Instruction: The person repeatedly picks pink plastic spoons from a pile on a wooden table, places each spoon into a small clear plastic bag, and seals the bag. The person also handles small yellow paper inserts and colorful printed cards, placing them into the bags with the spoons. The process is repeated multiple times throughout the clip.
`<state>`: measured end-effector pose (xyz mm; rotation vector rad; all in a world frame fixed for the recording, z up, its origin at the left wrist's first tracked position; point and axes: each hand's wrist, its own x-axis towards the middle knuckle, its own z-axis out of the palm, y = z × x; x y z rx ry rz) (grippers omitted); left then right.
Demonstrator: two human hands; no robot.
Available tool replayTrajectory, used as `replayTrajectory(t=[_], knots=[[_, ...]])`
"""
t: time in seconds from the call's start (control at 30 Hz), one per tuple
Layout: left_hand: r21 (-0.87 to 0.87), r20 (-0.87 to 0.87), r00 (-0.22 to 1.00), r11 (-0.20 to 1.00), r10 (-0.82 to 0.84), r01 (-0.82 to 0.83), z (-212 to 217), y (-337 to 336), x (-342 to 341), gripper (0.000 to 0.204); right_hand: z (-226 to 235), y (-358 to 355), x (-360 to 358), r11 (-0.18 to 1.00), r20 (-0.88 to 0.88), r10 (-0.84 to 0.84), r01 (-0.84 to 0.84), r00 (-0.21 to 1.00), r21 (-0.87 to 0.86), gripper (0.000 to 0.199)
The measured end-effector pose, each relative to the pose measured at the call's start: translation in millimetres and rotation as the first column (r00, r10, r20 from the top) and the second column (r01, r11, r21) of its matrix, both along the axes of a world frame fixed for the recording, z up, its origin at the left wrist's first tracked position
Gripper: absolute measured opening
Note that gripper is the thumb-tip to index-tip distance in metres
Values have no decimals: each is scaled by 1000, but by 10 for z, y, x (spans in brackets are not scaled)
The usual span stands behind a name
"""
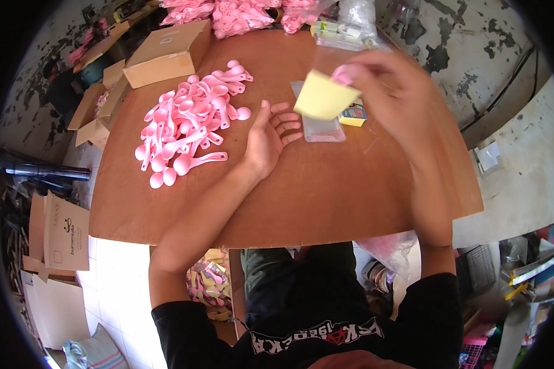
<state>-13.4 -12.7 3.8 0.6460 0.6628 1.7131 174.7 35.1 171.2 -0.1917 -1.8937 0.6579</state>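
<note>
Reached over the brown counter [326, 209] from the bottom of the frame. Held the left hand [268, 138] open at the centre, just right of the pink spoons [184, 117] heaped at centre left. Pinched a yellow card [325, 97] in the right hand [393, 83] at upper centre (blurred, with a pink piece [342, 75] in the grip), partly covering a clear plastic packet [324, 131]. Had a cardboard box [163, 54] at upper left and pink bundles [240, 18] along the top edge.

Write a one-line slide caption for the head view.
Over a brown table, the left hand is open beside a heap of pink spoons while the right hand holds a yellow card.
</note>
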Motion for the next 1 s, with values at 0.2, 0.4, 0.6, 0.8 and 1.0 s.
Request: replayTrajectory(t=[0.2,0.4,0.6,0.8,1.0], knots=[[-74,-17,974,971,227,-228,-95,58,49,41,-386,201,55,940,257,207,-120,944,-319,13],[178,-162,937,925,-310,337,-42,-56,-167,55,-642,232,136,734,260,382,-120,887,-668,12],[74,-529,841,981,-115,181,128,-148,225,36,-1030,442,109,651,264,430,-94,864,-753,20],[57,-546,838,998,-2,40,85,-132,222,29,-1040,357,93,521,156,386,-75,909,-850,24],[91,-563,822,995,86,-42,76,-111,224,27,-1217,413,116,574,119,379,-132,918,-808,25]])
